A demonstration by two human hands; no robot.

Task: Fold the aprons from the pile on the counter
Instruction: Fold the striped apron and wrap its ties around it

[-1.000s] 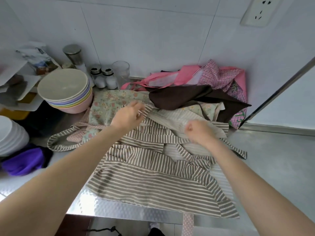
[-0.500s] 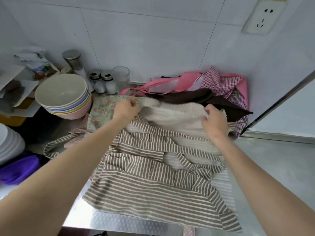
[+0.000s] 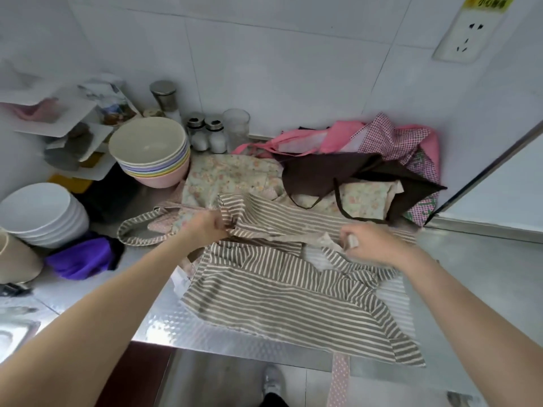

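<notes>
A brown-and-white striped apron (image 3: 282, 292) lies spread on the steel counter (image 3: 482, 277), its lower edge over the counter's front. My left hand (image 3: 207, 229) grips a bunched fold of its upper part. My right hand (image 3: 367, 242) pinches the striped cloth and a pale strap further right. Behind it lies a floral apron (image 3: 232, 174), and at the back right a pile with a dark brown apron (image 3: 326, 174), a pink apron (image 3: 332, 136) and a pink checked apron (image 3: 393, 136).
A stack of coloured bowls (image 3: 152, 154) stands at the back left, white bowls (image 3: 44, 212) nearer left, a purple cloth (image 3: 82, 259) beside them. Shakers (image 3: 208, 135) and a glass (image 3: 236, 124) stand by the wall. A sink edge (image 3: 14, 333) shows at the lower left.
Both hands have drawn back toward me from the apron's far edge, bringing its top down over the middle. The floral and brown aprons behind are uncovered again.
</notes>
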